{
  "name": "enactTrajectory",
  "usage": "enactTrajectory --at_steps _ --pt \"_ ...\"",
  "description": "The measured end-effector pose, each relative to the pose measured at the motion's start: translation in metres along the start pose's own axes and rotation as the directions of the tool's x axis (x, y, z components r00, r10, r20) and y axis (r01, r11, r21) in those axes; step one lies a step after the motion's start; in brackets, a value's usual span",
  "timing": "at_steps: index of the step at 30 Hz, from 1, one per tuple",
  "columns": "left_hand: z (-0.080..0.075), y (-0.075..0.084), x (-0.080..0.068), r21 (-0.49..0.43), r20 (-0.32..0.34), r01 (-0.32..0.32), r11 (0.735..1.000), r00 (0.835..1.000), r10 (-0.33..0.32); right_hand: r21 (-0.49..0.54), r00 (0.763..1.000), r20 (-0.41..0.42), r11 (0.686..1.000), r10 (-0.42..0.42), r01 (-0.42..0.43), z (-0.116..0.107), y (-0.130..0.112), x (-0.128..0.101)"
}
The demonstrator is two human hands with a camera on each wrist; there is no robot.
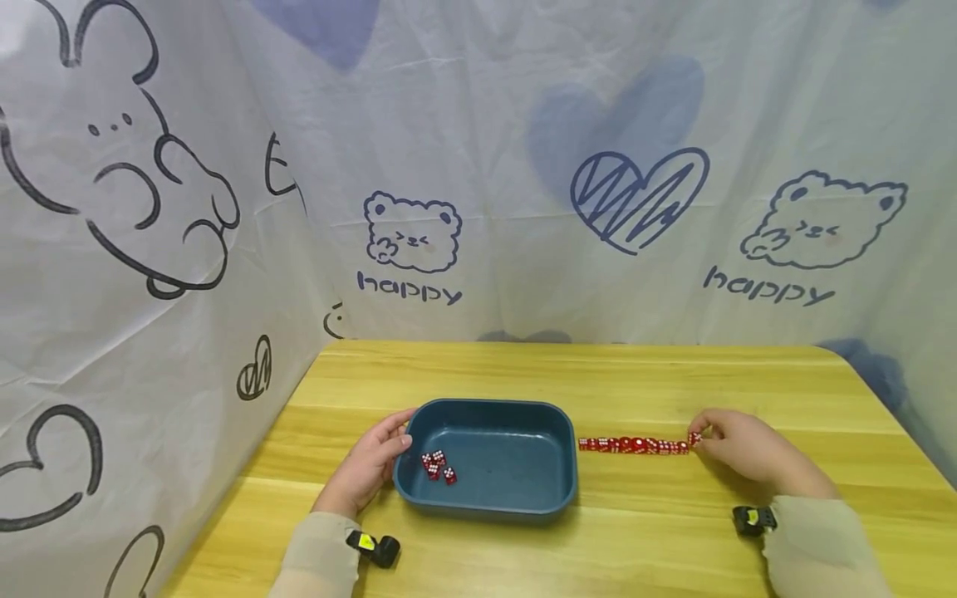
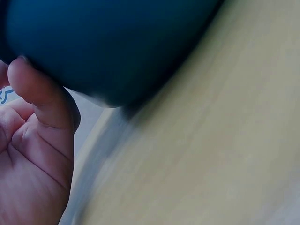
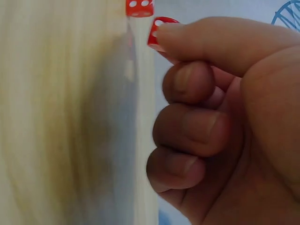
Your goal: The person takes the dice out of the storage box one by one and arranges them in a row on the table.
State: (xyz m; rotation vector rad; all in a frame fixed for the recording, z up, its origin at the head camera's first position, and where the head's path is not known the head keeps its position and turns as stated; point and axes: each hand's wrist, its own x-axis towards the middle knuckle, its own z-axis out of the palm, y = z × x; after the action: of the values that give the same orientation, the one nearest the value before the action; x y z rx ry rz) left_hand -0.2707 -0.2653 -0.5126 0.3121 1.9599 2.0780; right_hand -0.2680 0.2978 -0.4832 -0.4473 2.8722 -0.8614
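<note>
A dark blue-green rectangular tub [image 1: 486, 457] stands on the table with several red dice [image 1: 434, 467] lying in its left part. My left hand [image 1: 370, 461] grips the tub's left rim, thumb on the edge and fingers along the outside. To the right of the tub a row of red dice [image 1: 635, 446] runs across the table. At the row's right end, my right hand [image 1: 740, 444] pinches one red die [image 3: 157, 33] between thumb and forefinger. In the right wrist view, the row's end die [image 3: 139, 7] shows just apart from the held one.
The yellow wood-grain table [image 1: 635, 531] reaches back to a pale cloth [image 1: 508, 249] printed with hearts and bears. Another stretch of cloth hangs along the left side. A small black device [image 1: 374, 548] sits on each wrist.
</note>
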Motion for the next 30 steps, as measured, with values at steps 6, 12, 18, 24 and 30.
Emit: enactTrajectory --at_steps 6,12,18,24,30 --pt "0.0019 0.0020 0.0011 -0.003 -0.005 -0.011 1.000 1.000 0.011 0.025 0.998 0.061 1.000 0.012 -0.014 0.0005 0.0041 0.0004" --pt "0.0023 0.0025 0.0002 -0.006 -0.008 -0.004 1.000 1.000 0.004 0.067 0.995 0.097 0.998 0.005 -0.012 0.0019 0.0018 0.0002" --pt "0.0021 0.0035 -0.0006 -0.002 -0.017 0.013 1.000 1.000 -0.013 0.076 0.995 0.100 0.997 0.004 -0.011 0.0022 0.0005 0.0004" --pt "0.0015 0.0027 0.0002 -0.005 -0.016 0.008 1.000 1.000 -0.008 0.091 0.995 0.098 0.996 0.000 -0.009 0.0013 -0.0002 -0.0001" --pt "0.0002 0.0009 0.0009 -0.004 -0.012 0.012 1.000 1.000 -0.012 0.090 0.997 0.069 0.996 0.021 -0.027 0.0025 -0.0043 0.0002"
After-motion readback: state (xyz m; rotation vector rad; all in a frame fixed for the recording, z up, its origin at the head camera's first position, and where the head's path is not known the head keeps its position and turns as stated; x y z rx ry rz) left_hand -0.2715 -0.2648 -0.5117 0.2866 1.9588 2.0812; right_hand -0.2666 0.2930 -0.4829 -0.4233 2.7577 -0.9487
